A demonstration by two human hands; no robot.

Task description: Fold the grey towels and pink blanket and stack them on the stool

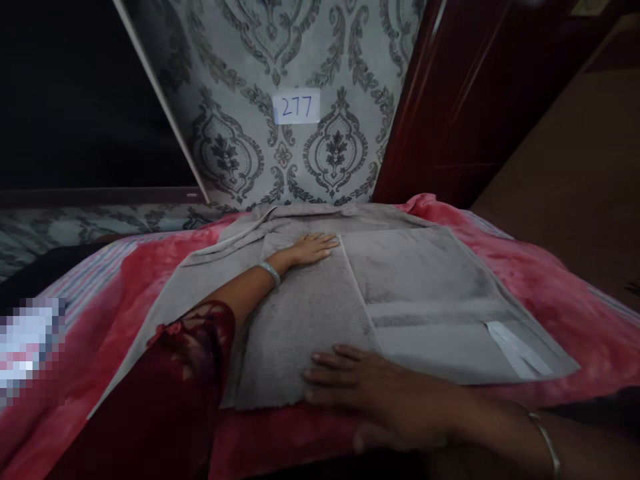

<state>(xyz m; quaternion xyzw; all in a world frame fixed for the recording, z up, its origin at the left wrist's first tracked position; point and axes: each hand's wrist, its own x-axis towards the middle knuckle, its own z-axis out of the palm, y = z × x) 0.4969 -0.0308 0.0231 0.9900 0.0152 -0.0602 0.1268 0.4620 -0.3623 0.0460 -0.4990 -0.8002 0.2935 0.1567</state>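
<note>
A grey plush towel (pixel 305 313) lies spread before me, with one panel folded over toward the middle. Flat on the far part of that panel, close to its edge, rests my left hand (pixel 313 249), fingers stretched out. My right hand (pixel 385 393) is nearer to me, over the panel's front edge, its fingers extended and slightly apart; neither hand grips anything. A white label (pixel 517 350) shows on the towel's right part. Under the towel is a pink-red plush blanket (pixel 540 277).
Behind stands a wall with patterned wallpaper (pixel 230 147) and a paper marked 277 (pixel 297 106). A dark screen (pixel 90 100) is at the left, a glossy dark red wooden panel (pixel 450 100) at the right. Striped cloth (pixel 83 280) shows under the blanket's left side.
</note>
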